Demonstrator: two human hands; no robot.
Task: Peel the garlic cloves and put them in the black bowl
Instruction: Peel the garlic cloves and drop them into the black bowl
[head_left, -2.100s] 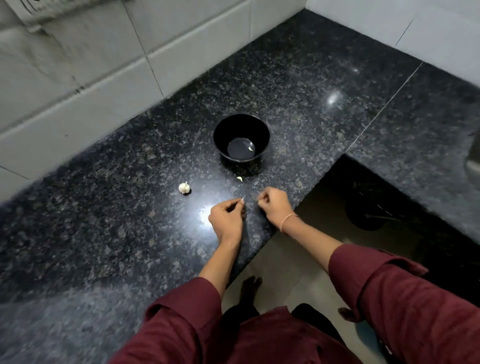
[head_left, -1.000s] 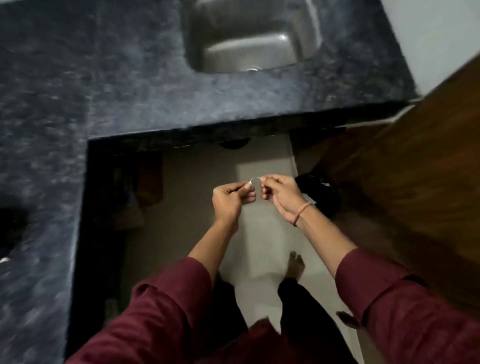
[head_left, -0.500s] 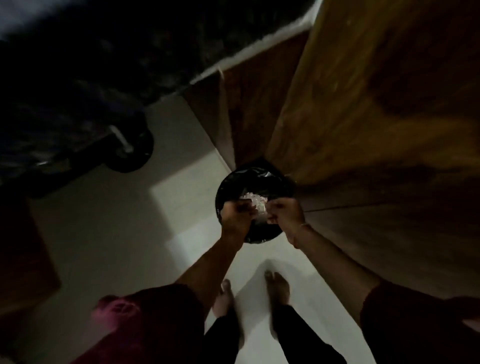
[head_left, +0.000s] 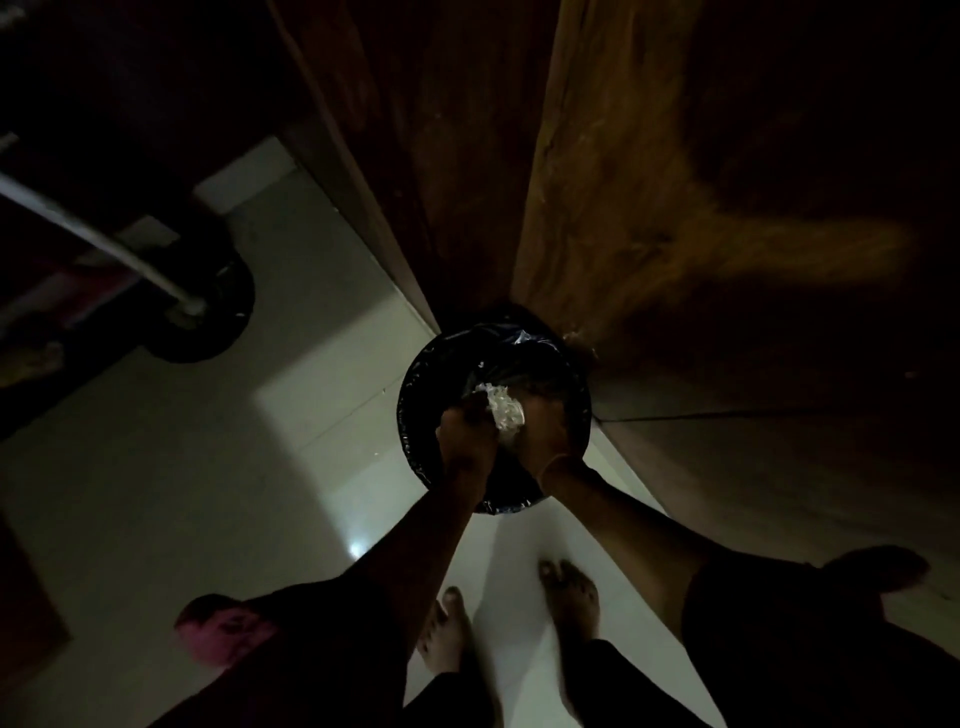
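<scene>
Bin (head_left: 411, 415) with black liner was seen beneath left hand (head_left: 465, 434) and right hand (head_left: 545, 434), held either side of pale scraps (head_left: 501, 413); finger grasp could not be told.

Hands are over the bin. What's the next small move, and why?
Probably shed any loose skin into the bin: left hand and right hand meet above its opening, pale scraps showing between them. Dimness hides the clove and either grip.
</scene>
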